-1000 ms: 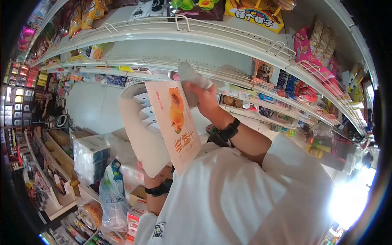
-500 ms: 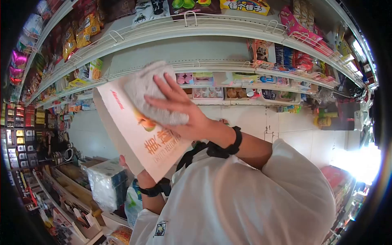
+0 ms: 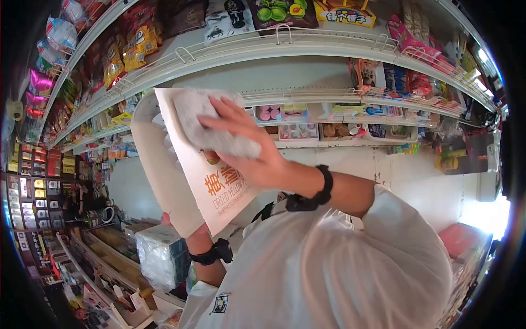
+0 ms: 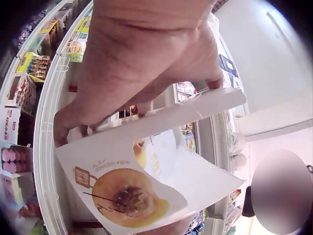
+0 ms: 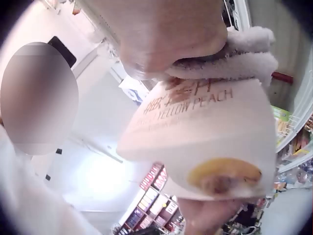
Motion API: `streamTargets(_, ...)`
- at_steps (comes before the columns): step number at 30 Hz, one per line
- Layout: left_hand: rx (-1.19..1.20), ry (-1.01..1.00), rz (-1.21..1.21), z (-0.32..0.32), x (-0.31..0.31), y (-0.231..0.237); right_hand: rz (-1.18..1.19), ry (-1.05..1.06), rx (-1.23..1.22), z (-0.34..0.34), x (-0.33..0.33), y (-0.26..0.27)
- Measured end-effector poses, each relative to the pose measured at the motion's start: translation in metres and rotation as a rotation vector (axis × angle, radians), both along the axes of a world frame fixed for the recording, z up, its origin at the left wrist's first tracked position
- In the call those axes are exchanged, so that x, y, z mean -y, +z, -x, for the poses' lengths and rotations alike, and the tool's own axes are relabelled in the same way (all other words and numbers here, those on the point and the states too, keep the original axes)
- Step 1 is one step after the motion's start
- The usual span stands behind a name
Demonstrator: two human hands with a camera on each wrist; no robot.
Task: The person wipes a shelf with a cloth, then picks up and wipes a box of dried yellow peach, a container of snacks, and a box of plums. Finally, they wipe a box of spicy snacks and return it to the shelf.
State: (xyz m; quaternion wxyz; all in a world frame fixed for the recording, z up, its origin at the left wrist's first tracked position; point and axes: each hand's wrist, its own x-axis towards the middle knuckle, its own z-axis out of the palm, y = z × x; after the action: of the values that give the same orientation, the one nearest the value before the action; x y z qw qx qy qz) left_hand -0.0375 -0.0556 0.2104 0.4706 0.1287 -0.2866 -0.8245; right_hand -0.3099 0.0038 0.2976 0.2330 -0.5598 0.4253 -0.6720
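My left hand [image 3: 198,237] holds an open cardboard box [image 3: 170,189] near its lower end, its wall tilted up before my chest. Orange lettering with "DRIED YELLOW PEACH" runs across the pale printed panel [image 3: 235,197]. A fluffy grey cloth [image 3: 192,118] lies against the upper part of that panel, held there by my right hand [image 3: 267,164] with fingers spread over it. From the left wrist, the thumb and fingers [image 4: 211,83] grip the white edge of the box [image 4: 146,125]. The right wrist view shows the cloth [image 5: 244,63] folded under the hand.
A white wire-fronted shelf [image 3: 307,49] with snack bags runs ahead of me. Lower shelves carry tubs and packets [image 3: 298,131]. A plastic-wrapped bundle [image 3: 159,257] stands at lower left beside wooden bins [image 3: 109,260]. Further left is a dark rack [image 3: 41,192].
The right hand has brought the cloth from beyond the box's upper edge onto its printed panel, and between the last two frames stays there. The box has tilted; the view has shifted.
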Motion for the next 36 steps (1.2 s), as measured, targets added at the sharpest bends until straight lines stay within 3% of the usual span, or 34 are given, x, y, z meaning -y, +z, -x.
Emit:
streamTargets(3, -0.077, -0.015, -0.036, 0.007, -0.002, 0.001, 0.071, -0.011, -0.019, 0.005, 0.023, 0.016)
streamTargets(5, -0.269, -0.063, -0.17, 0.015, -0.005, 0.012, 0.001, -0.058, -0.263, -0.004, 0.028, 0.023)
streamTargets(7, -0.204, -0.002, -0.172, 0.029, -0.006, 0.028, -0.007, -0.047, -0.34, -0.017, 0.011, 0.022)
streamTargets(9, -0.147, 0.069, -0.18, 0.034, 0.006, 0.037, 0.073, 0.073, -0.641, -0.019, -0.008, 0.017)
streamTargets(11, 0.053, 0.258, -0.146, 0.034, 0.016, 0.039, 0.087, 0.218, -0.662, -0.015, -0.024, 0.013)
streamTargets(15, -0.014, 0.245, -0.164, 0.018, 0.027, 0.048, 0.022, 0.5, -0.666, 0.007, -0.051, 0.008)
streamTargets(17, -0.074, 0.243, -0.153, 0.011, 0.032, 0.033, 0.033, 0.523, -0.605, 0.01, -0.055, -0.004)
streamTargets(19, -0.131, 0.154, -0.106, 0.008, 0.035, 0.025, 0.006, 0.451, -0.217, 0.011, -0.059, -0.019)
streamTargets(20, -0.139, 0.144, -0.112, 0.007, 0.034, 0.024, -0.08, 0.289, -0.064, 0.003, -0.063, -0.02)
streamTargets(21, -0.112, 0.154, -0.119, 0.007, 0.031, 0.023, -0.088, 0.274, -0.071, 0.001, -0.063, -0.026)
streamTargets(23, -0.054, 0.165, -0.136, 0.006, 0.021, 0.022, -0.15, 0.204, 0.513, -0.002, -0.06, -0.042)
streamTargets(24, -0.023, 0.167, -0.143, 0.005, 0.017, 0.021, -0.152, 0.179, 0.509, -0.002, -0.056, -0.034)
streamTargets(26, 0.048, 0.167, -0.153, 0.004, 0.01, 0.019, -0.176, 0.226, 0.952, 0.003, -0.04, -0.011)
streamTargets(29, 0.065, 0.088, -0.134, -0.005, 0.013, 0.005, -0.178, 0.223, 0.977, 0.023, -0.013, 0.001)
streamTargets(31, -0.006, -0.016, -0.156, -0.002, 0.01, 0.004, -0.167, 0.311, 1.157, 0.028, -0.003, 0.012)
streamTargets(36, -0.094, -0.009, -0.174, 0.007, -0.003, 0.031, -0.257, 0.443, 1.248, -0.001, -0.015, -0.014)
